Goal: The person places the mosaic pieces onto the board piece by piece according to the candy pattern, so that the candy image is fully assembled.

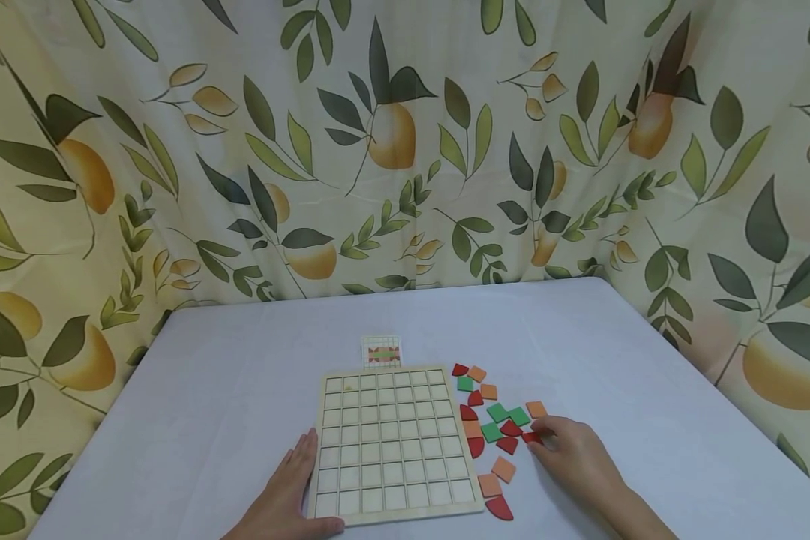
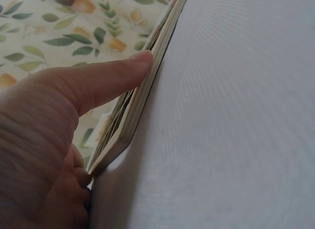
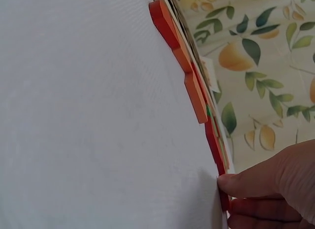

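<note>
A wooden grid board (image 1: pixel 393 450) lies on the table with its squares bare. My left hand (image 1: pixel 285 487) rests at its near left corner, fingers straight along the left side and thumb against the near edge. In the left wrist view the thumb (image 2: pixel 115 79) touches the board's rim (image 2: pixel 129 121). To the right of the board, my right hand (image 1: pixel 576 454) pinches a red tile (image 1: pixel 530 436) between thumb and fingertips; the fingers hide part of it. Close by lie green tiles (image 1: pixel 518 416), an orange square (image 1: pixel 536 409) and more red tiles (image 1: pixel 507 445).
A small pattern card (image 1: pixel 381 351) lies at the board's far edge, showing a red, orange and green design. More tiles, such as a red quarter-round one (image 1: pixel 499 508), spread along the board's right side. A leaf-and-fruit curtain (image 1: pixel 405 187) hangs behind the white-covered table (image 1: pixel 243 360).
</note>
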{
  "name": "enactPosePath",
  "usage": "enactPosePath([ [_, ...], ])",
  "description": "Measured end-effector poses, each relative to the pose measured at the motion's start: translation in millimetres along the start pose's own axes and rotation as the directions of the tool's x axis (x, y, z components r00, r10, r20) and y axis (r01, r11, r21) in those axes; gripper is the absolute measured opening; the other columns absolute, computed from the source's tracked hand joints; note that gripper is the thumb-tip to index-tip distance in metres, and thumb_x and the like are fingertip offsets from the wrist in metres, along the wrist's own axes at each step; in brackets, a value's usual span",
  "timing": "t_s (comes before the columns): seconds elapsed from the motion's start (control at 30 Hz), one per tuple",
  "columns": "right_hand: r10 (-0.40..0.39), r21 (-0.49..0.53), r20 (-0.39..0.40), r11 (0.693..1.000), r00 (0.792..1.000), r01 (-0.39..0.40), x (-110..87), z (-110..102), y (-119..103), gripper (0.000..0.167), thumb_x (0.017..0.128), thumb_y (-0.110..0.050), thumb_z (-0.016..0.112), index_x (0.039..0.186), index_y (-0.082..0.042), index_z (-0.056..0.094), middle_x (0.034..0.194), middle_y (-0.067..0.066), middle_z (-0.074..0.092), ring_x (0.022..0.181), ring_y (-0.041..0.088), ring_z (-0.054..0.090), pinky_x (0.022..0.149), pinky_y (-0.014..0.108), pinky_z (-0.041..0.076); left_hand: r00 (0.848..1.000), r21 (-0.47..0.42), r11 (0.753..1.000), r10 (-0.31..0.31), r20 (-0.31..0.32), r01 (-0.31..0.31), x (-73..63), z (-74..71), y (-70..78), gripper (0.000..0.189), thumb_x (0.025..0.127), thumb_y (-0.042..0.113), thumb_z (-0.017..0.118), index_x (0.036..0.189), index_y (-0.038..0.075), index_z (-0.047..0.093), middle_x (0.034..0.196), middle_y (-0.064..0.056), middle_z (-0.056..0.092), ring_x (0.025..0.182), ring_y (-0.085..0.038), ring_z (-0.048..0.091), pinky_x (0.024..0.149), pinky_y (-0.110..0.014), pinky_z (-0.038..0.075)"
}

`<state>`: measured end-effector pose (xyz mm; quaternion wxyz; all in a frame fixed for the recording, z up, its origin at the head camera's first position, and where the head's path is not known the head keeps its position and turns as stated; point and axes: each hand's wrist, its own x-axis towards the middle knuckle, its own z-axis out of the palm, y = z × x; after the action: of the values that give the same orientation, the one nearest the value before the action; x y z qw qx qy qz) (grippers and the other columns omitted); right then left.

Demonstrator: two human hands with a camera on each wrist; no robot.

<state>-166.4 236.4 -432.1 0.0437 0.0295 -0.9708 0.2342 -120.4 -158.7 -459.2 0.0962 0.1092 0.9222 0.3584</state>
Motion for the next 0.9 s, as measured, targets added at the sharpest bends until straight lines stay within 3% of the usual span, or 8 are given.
enactPosePath([
  [0.13, 0.004, 0.006, 0.001, 1.000, 1.000, -0.004, -0.1, -1.9, 1.6, 0.029, 0.072, -0.013, 0.079, 0.097, -0.003, 0.068, 0.087, 0.003, 0.066, 0.080, 0.020, 0.057, 0.077, 0.044, 0.050, 1.000, 0.001, 1.000, 0.006, -0.003, -0.006, 0.1, 0.7, -0.2, 0.127, 0.060, 0.062, 0.073, 0.146, -0.002, 0.004, 0.151, -0.019, 0.008, 0.138, -0.031, 0.003, 0.094, -0.004, -0.009],
  [0.3, 0.012, 0.000, 0.006, 1.000, 1.000, -0.012, 0.6, -2.5, 2.1, 0.027, 0.072, -0.015, 0.079, 0.094, -0.003, 0.068, 0.083, 0.001, 0.065, 0.076, 0.018, 0.055, 0.075, 0.043, 0.050, 1.000, 0.003, 1.000, 0.021, -0.005, -0.021, -0.4, -0.3, -0.4, 0.127, 0.060, 0.060, 0.074, 0.145, -0.002, 0.004, 0.151, -0.020, 0.008, 0.137, -0.033, 0.004, 0.091, -0.003, -0.011],
  [0.4, 0.022, -0.007, 0.005, 1.000, 1.000, -0.022, 1.2, -2.6, 1.5, 0.025, 0.071, -0.015, 0.079, 0.090, -0.004, 0.068, 0.080, 0.000, 0.063, 0.073, 0.016, 0.054, 0.074, 0.041, 0.051, 1.000, 0.001, 1.000, 0.018, -0.001, -0.018, -0.7, -1.2, 0.0, 0.127, 0.060, 0.061, 0.074, 0.145, -0.002, 0.004, 0.151, -0.020, 0.008, 0.137, -0.033, 0.004, 0.098, -0.010, -0.009],
  [0.57, 0.038, -0.010, 0.018, 0.999, 0.999, -0.038, 3.0, -3.8, 1.7, 0.022, 0.071, -0.018, 0.079, 0.084, -0.005, 0.067, 0.074, -0.002, 0.061, 0.068, 0.015, 0.051, 0.069, 0.038, 0.051, 1.000, 0.006, 1.000, 0.011, 0.009, -0.011, -0.3, -2.6, 1.3, 0.127, 0.060, 0.061, 0.074, 0.145, -0.004, 0.005, 0.150, -0.021, 0.009, 0.137, -0.034, 0.005, 0.108, -0.045, 0.005],
  [0.6, 0.040, -0.012, 0.018, 0.999, 0.999, -0.040, 2.9, -3.7, 1.9, 0.022, 0.071, -0.018, 0.079, 0.083, -0.005, 0.066, 0.073, -0.002, 0.060, 0.067, 0.015, 0.050, 0.068, 0.037, 0.051, 1.000, 0.004, 1.000, 0.010, 0.009, -0.010, -0.3, -2.6, 1.5, 0.127, 0.060, 0.061, 0.074, 0.145, -0.004, 0.005, 0.150, -0.021, 0.009, 0.137, -0.034, 0.005, 0.108, -0.044, 0.004],
  [0.77, 0.053, -0.041, 0.015, 0.998, 0.998, -0.053, 1.1, -4.4, 2.3, 0.022, 0.071, -0.022, 0.079, 0.077, -0.008, 0.063, 0.067, -0.003, 0.055, 0.063, 0.015, 0.047, 0.062, 0.033, 0.047, 1.000, -0.002, 1.000, 0.019, 0.004, -0.019, -0.6, -2.0, 0.6, 0.127, 0.060, 0.060, 0.075, 0.145, -0.004, 0.005, 0.150, -0.021, 0.009, 0.137, -0.034, 0.005, 0.100, -0.012, -0.008],
  [0.83, 0.056, -0.052, 0.012, 0.997, 0.998, -0.055, 0.4, -5.1, 1.8, 0.022, 0.072, -0.023, 0.079, 0.075, -0.008, 0.062, 0.065, -0.003, 0.053, 0.062, 0.015, 0.046, 0.060, 0.031, 0.046, 1.000, 0.005, 1.000, 0.021, 0.003, -0.021, -0.7, -2.3, 0.6, 0.126, 0.060, 0.060, 0.074, 0.145, -0.004, 0.006, 0.150, -0.021, 0.010, 0.137, -0.034, 0.005, 0.103, -0.016, -0.006],
  [0.9, 0.053, -0.063, 0.007, 0.997, 0.999, -0.052, -0.3, -5.8, 0.9, 0.023, 0.072, -0.024, 0.079, 0.074, -0.009, 0.061, 0.063, -0.003, 0.051, 0.061, 0.015, 0.045, 0.057, 0.030, 0.043, 1.000, 0.007, 1.000, 0.016, 0.009, -0.016, -0.8, -3.0, 1.1, 0.126, 0.061, 0.061, 0.074, 0.145, -0.003, 0.005, 0.150, -0.021, 0.010, 0.137, -0.034, 0.006, 0.109, -0.031, 0.000],
])
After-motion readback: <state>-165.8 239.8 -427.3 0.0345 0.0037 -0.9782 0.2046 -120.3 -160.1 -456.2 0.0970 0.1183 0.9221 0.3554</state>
